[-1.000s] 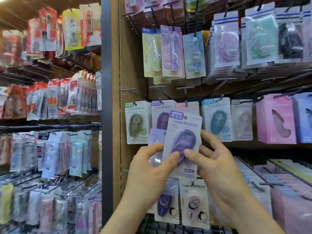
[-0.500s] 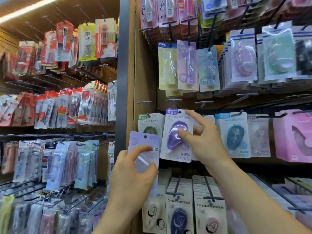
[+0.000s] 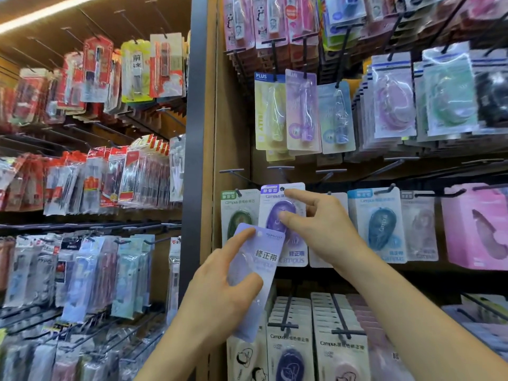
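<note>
My left hand (image 3: 220, 298) grips a lavender correction-tape pack (image 3: 258, 270) between thumb and fingers, tilted, in front of the lower display. My right hand (image 3: 321, 229) pinches a second pack with a purple oval tape (image 3: 277, 199), thumb on the blister and forefinger at the top near its hang hole. That pack is raised to a metal peg (image 3: 280, 171) in the row; whether the hole is on the peg is hidden.
A green pack (image 3: 236, 215) hangs left of it, a blue one (image 3: 379, 224) and a pink box (image 3: 472, 226) to the right. More packs hang above (image 3: 302, 111) and below (image 3: 291, 353). A grey post (image 3: 196, 133) separates the left rack of pens (image 3: 96, 177).
My right hand carried the purple pack up from in front of me to the peg row. My left hand kept the lavender pack and came up a little; the view tilted upward.
</note>
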A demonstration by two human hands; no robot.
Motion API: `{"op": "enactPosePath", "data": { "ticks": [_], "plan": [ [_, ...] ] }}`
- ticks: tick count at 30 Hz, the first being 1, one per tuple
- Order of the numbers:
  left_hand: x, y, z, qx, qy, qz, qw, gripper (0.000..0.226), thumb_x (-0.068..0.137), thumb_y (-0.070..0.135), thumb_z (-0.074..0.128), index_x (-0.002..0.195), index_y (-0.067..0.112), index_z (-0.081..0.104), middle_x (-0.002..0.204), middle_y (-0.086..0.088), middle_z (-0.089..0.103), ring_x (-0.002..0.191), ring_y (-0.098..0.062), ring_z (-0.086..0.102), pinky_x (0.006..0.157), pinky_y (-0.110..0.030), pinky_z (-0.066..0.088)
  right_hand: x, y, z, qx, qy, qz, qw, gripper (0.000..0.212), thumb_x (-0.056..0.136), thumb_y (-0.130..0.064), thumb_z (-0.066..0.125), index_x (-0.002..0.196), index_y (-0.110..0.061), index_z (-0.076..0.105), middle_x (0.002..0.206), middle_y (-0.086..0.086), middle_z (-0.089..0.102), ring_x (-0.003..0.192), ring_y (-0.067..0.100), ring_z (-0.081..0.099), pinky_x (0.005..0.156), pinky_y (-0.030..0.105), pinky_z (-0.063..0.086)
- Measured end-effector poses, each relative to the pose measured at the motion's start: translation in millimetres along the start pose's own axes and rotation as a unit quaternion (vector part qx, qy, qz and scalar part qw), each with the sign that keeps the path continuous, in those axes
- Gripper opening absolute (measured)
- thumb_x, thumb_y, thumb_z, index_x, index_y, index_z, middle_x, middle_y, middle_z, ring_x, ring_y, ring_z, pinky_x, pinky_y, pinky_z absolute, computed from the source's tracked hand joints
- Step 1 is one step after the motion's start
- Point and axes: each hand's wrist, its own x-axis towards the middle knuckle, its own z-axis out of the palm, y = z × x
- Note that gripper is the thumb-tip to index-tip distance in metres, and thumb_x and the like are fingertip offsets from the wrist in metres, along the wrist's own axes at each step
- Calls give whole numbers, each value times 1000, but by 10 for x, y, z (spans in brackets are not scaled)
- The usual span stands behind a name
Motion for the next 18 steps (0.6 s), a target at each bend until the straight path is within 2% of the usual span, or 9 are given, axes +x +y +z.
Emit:
{"op": "enactPosePath", "data": {
  "ticks": [4,6,9,11,13,15,16,18],
  "plan": [
    [7,12,-9,-30,2,19,999,68,67,34,50,128,64,44,123,36,50,111,27,39,85,-7,35,3,-3,19,19,14,7,1000,48,87,-30,70,134,-29,58,124,-6,66,107,11,64,89,41,58],
    [13,22,-16,-26,10,23,999,68,66,34,49,128,63,45,121,37,51,111,26,41,84,-7,36,14,14,30,30,34,11,999,50,87,-29,70,135,-27,58,125,-4,66,108,14,64,92,43,56],
    [34,11,-9,-16,9,23,1000,65,67,36,49,125,64,45,118,32,54,110,12,50,88,-17,42,5,42,51,16,29,14,999,48,89,-29,67,136,-27,57,126,-6,64,109,13,63,93,40,55],
    [56,-2,25,-10,6,19,1000,65,67,38,49,127,63,45,121,30,53,114,7,51,94,-24,44,-3,71,65,-7,15,8,1000,46,92,-28,64,137,-28,55,127,-7,63,108,8,61,88,30,56],
    [81,-12,70,-6,7,13,1000,67,66,38,50,130,59,44,125,28,52,119,5,48,98,-25,42,1,86,65,-45,7,-2,999,47,94,-25,62,139,-28,53,131,-8,60,106,3,55,79,13,48],
    [105,-10,109,-7,9,5,1000,70,65,39,51,133,54,44,130,26,50,122,2,47,102,-28,42,19,104,54,-83,6,0,997,48,95,-23,60,141,-29,50,139,-8,55,106,3,53,74,8,40],
    [115,-11,121,-8,10,2,1000,71,65,39,52,135,52,44,132,25,49,124,1,46,104,-30,42,25,106,54,-98,6,3,995,49,95,-23,60,142,-31,49,142,-7,54,108,5,54,78,10,42],
    [131,-8,132,-8,12,-4,1000,72,65,39,52,135,51,44,134,24,47,125,0,45,106,-31,41,28,99,56,-150,2,1,989,50,96,-26,57,144,-33,45,144,-4,53,121,16,53,94,25,43]
  ]
}}
